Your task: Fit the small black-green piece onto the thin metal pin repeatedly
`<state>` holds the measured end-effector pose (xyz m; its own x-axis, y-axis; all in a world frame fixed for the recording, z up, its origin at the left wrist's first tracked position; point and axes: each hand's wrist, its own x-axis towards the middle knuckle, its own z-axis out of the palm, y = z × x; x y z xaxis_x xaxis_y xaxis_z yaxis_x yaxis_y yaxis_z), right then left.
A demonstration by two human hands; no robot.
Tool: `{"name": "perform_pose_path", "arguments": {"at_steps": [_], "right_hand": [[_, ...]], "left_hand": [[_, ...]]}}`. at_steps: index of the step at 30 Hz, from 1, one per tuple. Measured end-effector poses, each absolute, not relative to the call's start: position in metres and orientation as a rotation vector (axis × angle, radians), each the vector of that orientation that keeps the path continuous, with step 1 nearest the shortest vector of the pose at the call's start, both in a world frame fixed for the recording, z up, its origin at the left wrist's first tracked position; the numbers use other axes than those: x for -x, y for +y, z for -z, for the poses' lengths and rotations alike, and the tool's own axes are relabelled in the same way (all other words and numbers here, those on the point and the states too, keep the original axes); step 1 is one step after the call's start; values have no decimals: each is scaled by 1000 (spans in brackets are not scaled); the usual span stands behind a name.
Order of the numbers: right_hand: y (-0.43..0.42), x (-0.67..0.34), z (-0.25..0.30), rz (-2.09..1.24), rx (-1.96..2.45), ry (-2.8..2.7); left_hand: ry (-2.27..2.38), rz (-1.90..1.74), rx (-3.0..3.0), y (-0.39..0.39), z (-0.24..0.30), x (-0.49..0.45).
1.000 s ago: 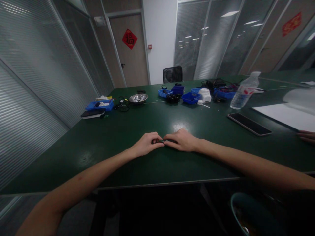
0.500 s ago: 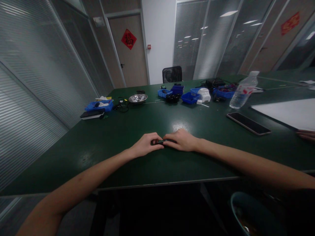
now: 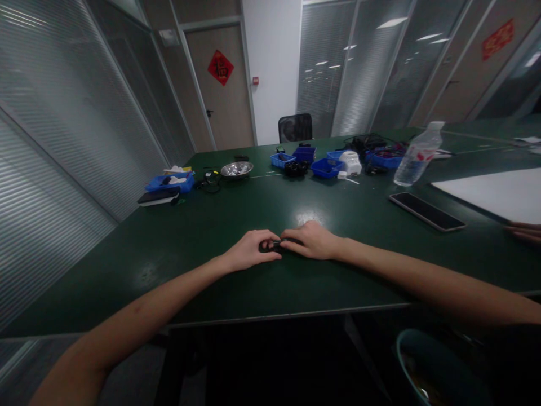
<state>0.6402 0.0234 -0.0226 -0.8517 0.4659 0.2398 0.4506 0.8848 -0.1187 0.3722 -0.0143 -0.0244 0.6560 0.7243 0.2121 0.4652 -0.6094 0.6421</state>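
Observation:
Just above the table top, my two hands meet at a small, thin, dark object (image 3: 276, 243) with a pale edge. Most of it is hidden by fingers, so its kind does not show. My left hand (image 3: 249, 249) has its fingers curled at the object's left end, with the thumb a little apart below. From the other side, my right hand (image 3: 315, 241) pinches the right end between thumb and fingers.
A phone (image 3: 426, 211), a tilted-looking water bottle (image 3: 417, 158) and a white sheet (image 3: 499, 192) lie to the right. Farther back are a metal bowl (image 3: 236, 170), several blue trays (image 3: 326, 168) and cables. Another person's hand (image 3: 526, 230) rests at the right edge.
My left thumb has dropped slightly, widening the gap to the fingers beside the dark object. My right hand has barely moved.

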Motion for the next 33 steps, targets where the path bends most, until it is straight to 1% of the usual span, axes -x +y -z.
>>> {"name": "perform_pose_path", "arguments": {"at_steps": [33], "right_hand": [[21,-639,19,-94,688,-2781]], "left_hand": [[887,-612,-2426,-16,22,-367]]}}
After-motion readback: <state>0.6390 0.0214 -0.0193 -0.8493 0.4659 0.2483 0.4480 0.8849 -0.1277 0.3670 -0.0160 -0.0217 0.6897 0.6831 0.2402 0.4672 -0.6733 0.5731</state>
